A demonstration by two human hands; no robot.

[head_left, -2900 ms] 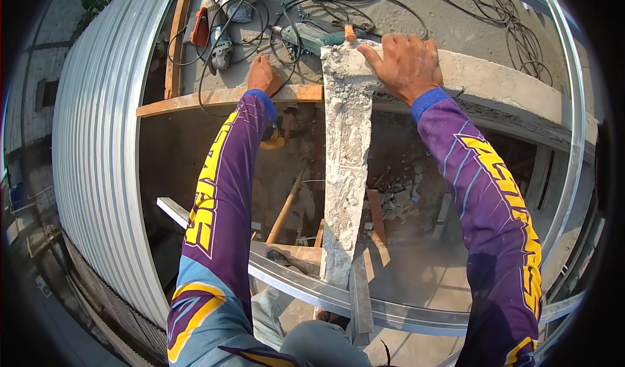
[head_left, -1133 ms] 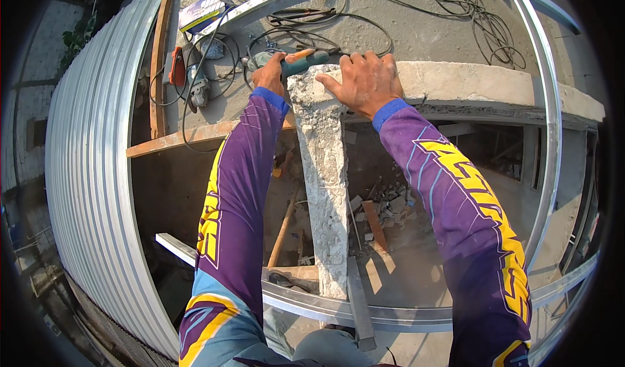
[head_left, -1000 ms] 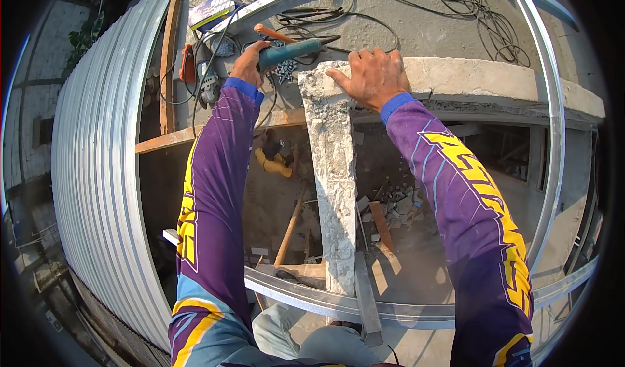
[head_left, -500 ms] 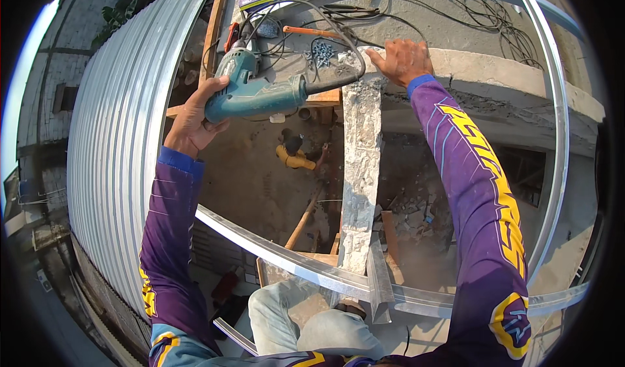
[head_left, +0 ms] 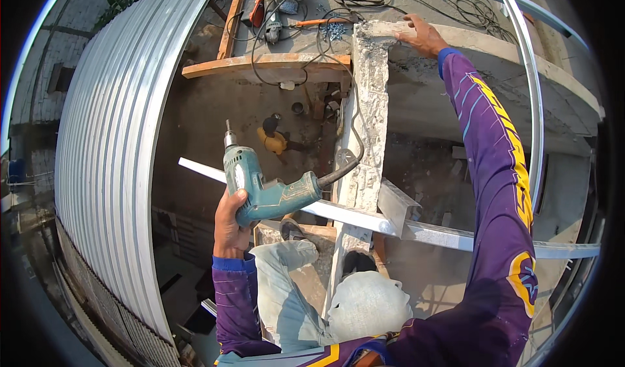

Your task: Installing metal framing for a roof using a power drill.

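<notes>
My left hand is wrapped round the body of a teal corded electric drill, its bit pointing up and away to the left. The drill's black cord runs from the grip, along a rough concrete beam, toward the far ledge. My right hand leans on the concrete ledge at the far end of the beam, fingers stretched over its edge and holding nothing. Between my arms, a silver metal channel crosses the beam, with a short channel piece standing against it.
Corrugated metal sheeting rises on my left. On the far ledge lie an angle grinder, blue screws, a hammer and coiled cable. A wooden board spans the opening. Far below is a person in yellow.
My left hand has brought the drill back toward me and down, away from the far ledge. My right hand has shifted slightly right and farther along the ledge. The view has also shifted.
</notes>
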